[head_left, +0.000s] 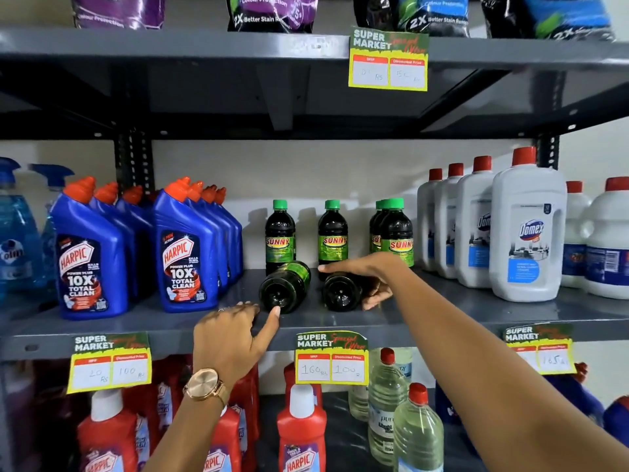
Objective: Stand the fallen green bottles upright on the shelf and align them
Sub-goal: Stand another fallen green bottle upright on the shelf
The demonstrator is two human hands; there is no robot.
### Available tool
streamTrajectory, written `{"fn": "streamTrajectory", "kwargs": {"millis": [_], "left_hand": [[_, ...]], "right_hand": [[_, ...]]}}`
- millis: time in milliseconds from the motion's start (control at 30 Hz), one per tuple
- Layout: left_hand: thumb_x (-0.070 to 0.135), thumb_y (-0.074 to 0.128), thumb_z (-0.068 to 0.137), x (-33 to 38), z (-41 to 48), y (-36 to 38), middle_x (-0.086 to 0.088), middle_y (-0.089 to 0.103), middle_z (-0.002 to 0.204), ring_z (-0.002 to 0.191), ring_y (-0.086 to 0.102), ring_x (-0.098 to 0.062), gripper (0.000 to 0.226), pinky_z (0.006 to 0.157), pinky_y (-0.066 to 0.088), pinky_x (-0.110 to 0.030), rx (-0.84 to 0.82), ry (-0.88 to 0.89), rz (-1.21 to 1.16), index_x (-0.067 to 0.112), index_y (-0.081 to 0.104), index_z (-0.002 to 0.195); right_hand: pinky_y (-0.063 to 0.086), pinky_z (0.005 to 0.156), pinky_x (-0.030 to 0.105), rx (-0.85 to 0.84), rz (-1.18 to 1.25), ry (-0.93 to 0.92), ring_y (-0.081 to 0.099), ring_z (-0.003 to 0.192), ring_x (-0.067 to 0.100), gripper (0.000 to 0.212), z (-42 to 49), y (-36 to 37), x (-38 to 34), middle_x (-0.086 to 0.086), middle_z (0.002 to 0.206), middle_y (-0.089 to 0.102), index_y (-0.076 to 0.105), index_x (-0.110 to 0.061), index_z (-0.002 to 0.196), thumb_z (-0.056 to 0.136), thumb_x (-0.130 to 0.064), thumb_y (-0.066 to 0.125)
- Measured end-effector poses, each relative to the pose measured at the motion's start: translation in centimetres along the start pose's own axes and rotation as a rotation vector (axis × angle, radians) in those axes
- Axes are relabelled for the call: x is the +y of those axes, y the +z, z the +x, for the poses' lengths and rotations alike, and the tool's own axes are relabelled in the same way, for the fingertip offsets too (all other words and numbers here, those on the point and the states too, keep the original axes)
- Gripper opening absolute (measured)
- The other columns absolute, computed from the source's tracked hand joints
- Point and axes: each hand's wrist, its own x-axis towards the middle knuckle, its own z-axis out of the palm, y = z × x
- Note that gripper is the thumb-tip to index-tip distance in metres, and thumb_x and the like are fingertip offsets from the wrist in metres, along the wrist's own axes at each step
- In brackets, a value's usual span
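Note:
Two dark Sunny bottles with green labels lie on their sides on the grey middle shelf, bases toward me. My right hand reaches over the right fallen bottle, fingers across its top and thumb against its right side. My left hand is at the shelf's front edge, fingers apart, with the thumb tip touching the base of the left fallen bottle. Behind them stand upright green-capped bottles: one at the left, one in the middle, and a pair at the right.
Blue Harpic bottles stand close on the left, white Domex jugs on the right. Price tags hang from the shelf edge. Red Harpic bottles and clear bottles fill the shelf below; detergent pouches sit on the shelf above.

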Motion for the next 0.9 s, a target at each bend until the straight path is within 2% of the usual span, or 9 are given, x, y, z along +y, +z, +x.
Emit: {"fn": "streamTrajectory", "kwargs": {"millis": [33, 133, 200, 367, 567, 667, 733, 833, 900], "left_hand": [[0.059, 0.033, 0.085, -0.2, 0.0, -0.1, 0.002, 0.063, 0.052, 0.049, 0.062, -0.020, 0.058, 0.043, 0.034, -0.022, -0.007, -0.001, -0.009, 0.019, 0.065, 0.057], [0.059, 0.033, 0.085, -0.2, 0.1, 0.1, 0.002, 0.064, 0.053, 0.049, 0.063, -0.020, 0.059, 0.043, 0.037, -0.023, 0.013, 0.009, -0.005, 0.020, 0.067, 0.059], [0.060, 0.031, 0.086, 0.0, 0.2, 0.1, 0.002, 0.063, 0.052, 0.049, 0.062, -0.019, 0.060, 0.043, 0.036, -0.023, -0.002, 0.008, -0.008, 0.020, 0.065, 0.058], [0.063, 0.030, 0.086, -0.5, 0.0, 0.5, 0.002, 0.062, 0.053, 0.050, 0.061, -0.020, 0.062, 0.046, 0.034, -0.023, -0.001, -0.011, 0.003, 0.019, 0.062, 0.056], [0.062, 0.030, 0.086, -0.6, 0.0, 0.7, 0.002, 0.063, 0.055, 0.051, 0.061, -0.020, 0.061, 0.047, 0.037, -0.025, -0.022, -0.012, -0.005, 0.019, 0.060, 0.056], [0.062, 0.030, 0.086, -0.6, 0.0, 0.8, 0.002, 0.065, 0.057, 0.053, 0.062, -0.020, 0.060, 0.048, 0.039, -0.026, -0.019, -0.012, 0.002, 0.020, 0.063, 0.058], [0.062, 0.033, 0.085, -0.7, 0.0, 1.0, 0.002, 0.065, 0.057, 0.053, 0.063, -0.020, 0.059, 0.048, 0.041, -0.026, -0.016, -0.014, 0.002, 0.020, 0.066, 0.060], [0.061, 0.033, 0.086, -0.7, 0.0, 1.0, 0.002, 0.066, 0.058, 0.053, 0.063, -0.021, 0.059, 0.048, 0.042, -0.027, -0.012, -0.008, 0.005, 0.020, 0.067, 0.060], [0.061, 0.032, 0.086, -0.7, 0.0, 1.0, 0.002, 0.064, 0.056, 0.052, 0.062, -0.020, 0.059, 0.047, 0.039, -0.026, -0.001, -0.005, 0.005, 0.020, 0.063, 0.058]], "right_hand": [[0.056, 0.051, 0.022, 0.029, 0.042, -0.019, 0.064, 0.066, 0.019, 0.082, 0.5, 0.6, 0.0, 0.011, 0.088, 0.064, 0.052, -0.008, 0.110, 0.064, -0.076, 0.063], [0.061, 0.074, 0.031, 0.239, 0.252, -0.093, 0.066, 0.089, 0.022, 0.094, 1.7, 2.5, 2.0, 0.006, 0.105, 0.068, 0.063, -0.011, 0.116, 0.047, -0.076, 0.063], [0.055, 0.086, 0.034, 0.403, 0.302, -0.161, 0.065, 0.097, 0.027, 0.092, 1.4, 3.4, 3.2, 0.008, 0.109, 0.069, 0.065, -0.009, 0.116, 0.055, -0.077, 0.059], [0.048, 0.088, 0.040, 0.629, 0.293, -0.354, 0.060, 0.109, 0.037, 0.076, 0.9, 4.4, 3.3, 0.017, 0.116, 0.065, 0.057, 0.000, 0.112, 0.071, -0.062, 0.069], [0.044, 0.105, 0.046, 0.490, 0.250, -0.291, 0.048, 0.130, 0.039, 0.134, 2.7, 3.6, 1.1, 0.021, 0.143, 0.045, 0.002, -0.001, 0.152, 0.058, -0.039, 0.090], [0.042, 0.107, 0.048, 0.509, 0.266, -0.277, 0.046, 0.131, 0.040, 0.139, 4.1, 4.2, 0.6, 0.022, 0.144, 0.044, -0.001, -0.003, 0.153, 0.055, -0.043, 0.090], [0.042, 0.107, 0.047, 0.522, 0.330, -0.305, 0.048, 0.129, 0.039, 0.126, 5.0, 4.6, 0.5, 0.023, 0.141, 0.047, 0.013, 0.003, 0.149, 0.059, -0.043, 0.087], [0.053, 0.089, 0.041, 0.513, 0.420, -0.353, 0.062, 0.105, 0.034, 0.070, 5.5, 4.7, 0.9, 0.019, 0.120, 0.063, 0.048, 0.001, 0.123, 0.066, -0.031, 0.077], [0.055, 0.082, 0.040, 0.549, 0.339, -0.383, 0.064, 0.097, 0.032, 0.063, 5.4, 4.6, 1.2, 0.014, 0.112, 0.066, 0.057, -0.002, 0.112, 0.063, -0.035, 0.079]]}}
